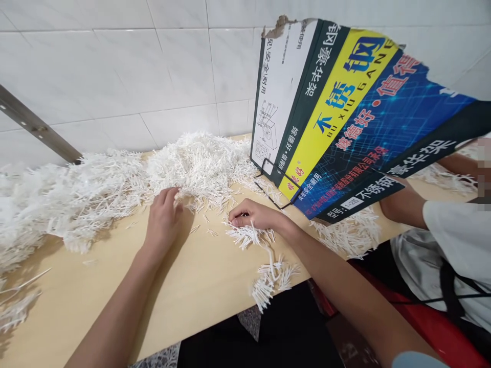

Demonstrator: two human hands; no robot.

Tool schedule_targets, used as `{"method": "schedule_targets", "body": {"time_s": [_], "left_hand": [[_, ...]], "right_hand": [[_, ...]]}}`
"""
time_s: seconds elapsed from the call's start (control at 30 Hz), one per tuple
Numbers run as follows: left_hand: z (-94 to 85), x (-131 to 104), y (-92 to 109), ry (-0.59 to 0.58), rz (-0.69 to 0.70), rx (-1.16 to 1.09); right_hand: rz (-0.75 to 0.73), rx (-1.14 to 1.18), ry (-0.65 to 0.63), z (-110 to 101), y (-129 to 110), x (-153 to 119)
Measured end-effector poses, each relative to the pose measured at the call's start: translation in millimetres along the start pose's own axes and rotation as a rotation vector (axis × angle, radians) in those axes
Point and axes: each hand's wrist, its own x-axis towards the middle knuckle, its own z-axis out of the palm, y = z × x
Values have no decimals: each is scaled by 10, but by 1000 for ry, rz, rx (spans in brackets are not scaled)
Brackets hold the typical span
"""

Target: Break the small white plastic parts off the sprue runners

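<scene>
A long heap of thin white strands (192,163) lies along the wall side of the wooden table (192,306). My left hand (165,214) is at the near edge of this heap, its fingers curled; whatever they hold is hidden. To its right, my right hand (255,214) is closed round a bunch of white strands (245,236). From that bunch a white cord hangs down to another tufted cluster (270,281) at the table's front edge. A few short loose pieces (211,232) lie between my two hands.
A printed cardboard sheet (337,112) stands tilted at the right, with a black wire frame (274,191) at its foot. Beyond it another person's arm (402,204) and white sleeve (456,235) show near more strands. A metal bar (42,128) leans at the left.
</scene>
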Motion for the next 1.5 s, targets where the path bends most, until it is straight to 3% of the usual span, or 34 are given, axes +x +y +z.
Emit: {"method": "schedule_targets", "body": {"time_s": [0.07, 0.17, 0.23, 0.3, 0.4, 0.5, 0.57, 0.67, 0.77, 0.87, 0.97, 1.17, 1.37, 1.5], "left_hand": [[10, -39, 66, -32, 92, -29], [47, -107, 257, -268, 350, -73], [108, -153, 349, -379, 445, -69], [192, -187, 383, -353, 400, -18], [268, -184, 379, -161, 225, 83], [196, -140, 409, -17, 114, 61], [101, -129, 491, -49, 89, -97], [11, -183, 703, -264, -17, -492], [48, -280, 916, -466, -133, -777], [127, -342, 997, -538, -173, -816], [156, -340, 950, -583, -172, -763], [119, -274, 829, -533, -136, -722], [93, -267, 805, -362, -103, -709], [126, -280, 800, -369, -164, -824]], "right_hand": [[-4, 30, 39, 14, 2, 11], [-11, 81, 142, 25, 4, 15], [-9, 93, 223, 32, 4, 14], [-2, 87, 269, 40, 1, 13], [24, 83, 264, 57, -7, 14], [38, 64, 241, 80, -16, 15], [18, 47, 248, 98, -24, 16], [-29, 63, 288, 128, -40, 15], [-50, 96, 355, 157, -48, 16], [-29, 191, 442, 171, -30, 21], [-13, 349, 517, 142, 1, 16], [23, 478, 445, 21, -41, -95], [38, -21, 347, 145, -187, -121], [74, -131, 332, 220, -183, -76]]}}
